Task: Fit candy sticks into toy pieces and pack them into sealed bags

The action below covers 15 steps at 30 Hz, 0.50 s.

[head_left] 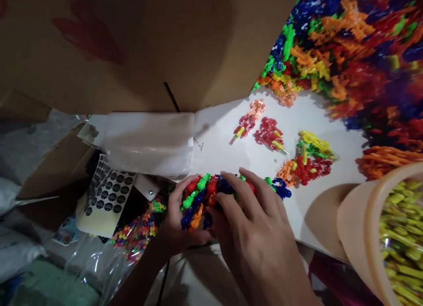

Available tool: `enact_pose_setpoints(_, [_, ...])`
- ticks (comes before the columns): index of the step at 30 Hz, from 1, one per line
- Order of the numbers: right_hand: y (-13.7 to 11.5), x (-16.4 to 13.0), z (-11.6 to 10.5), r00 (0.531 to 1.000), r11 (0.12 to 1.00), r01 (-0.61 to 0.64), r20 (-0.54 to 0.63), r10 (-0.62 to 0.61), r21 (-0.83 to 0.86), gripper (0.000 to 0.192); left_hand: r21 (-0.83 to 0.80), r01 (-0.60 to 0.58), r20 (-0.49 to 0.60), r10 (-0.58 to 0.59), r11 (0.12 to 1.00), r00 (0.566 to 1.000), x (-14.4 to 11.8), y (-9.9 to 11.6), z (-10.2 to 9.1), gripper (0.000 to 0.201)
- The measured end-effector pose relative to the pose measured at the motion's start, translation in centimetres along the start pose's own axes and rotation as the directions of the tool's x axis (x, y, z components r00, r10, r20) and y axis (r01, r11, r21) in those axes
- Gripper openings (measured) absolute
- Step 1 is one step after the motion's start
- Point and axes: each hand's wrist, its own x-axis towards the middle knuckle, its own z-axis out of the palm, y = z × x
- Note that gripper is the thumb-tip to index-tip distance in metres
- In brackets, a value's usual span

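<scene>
Near the front edge of the white table, my left hand [175, 222] is curled round a bundle of small plastic figures [198, 195] in red, green, blue and orange. My right hand [254, 222] covers the bundle's right part, fingers bent over the figures; its thumb tip is partly hidden. A few blue and green figures [280, 187] show just beyond my right fingertips. Behind them on the table lie small groups of figures, each with a yellow-capped tube: a red group [268, 132], an orange and red group [251, 116], and a mixed-colour group [310, 167].
A large pile of coloured figures [343, 54] covers the back right. A peach tub [355, 213] of yellow pieces stands at right. Clear plastic bags [152, 140] lie left of centre, below a big cardboard box [148, 46]. A sheet of round black stickers [110, 189] sits at left.
</scene>
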Motion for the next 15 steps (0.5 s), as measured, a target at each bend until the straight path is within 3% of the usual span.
enact_pose_setpoints(5, [0.4,0.1,-0.2,1.0,0.999,0.0,0.0,0.0,0.053,0.023,0.012,-0.05,-0.039,0.051,0.999,0.998,0.6,0.8,-0.2,0.116])
enact_pose_setpoints(11, [0.9,0.1,-0.6,0.981,0.977,0.192,0.016,-0.194,0.093,0.035,0.027,-0.047,-0.033,0.048,0.999,0.998,0.4,0.6,-0.5,0.099])
enact_pose_setpoints(15, [1.3,0.6,-1.1,0.962,0.966,0.246,0.103,-0.254,0.085,0.043,0.024,-0.031,-0.003,0.031,0.999,1.0,0.4,0.7,-0.4,0.11])
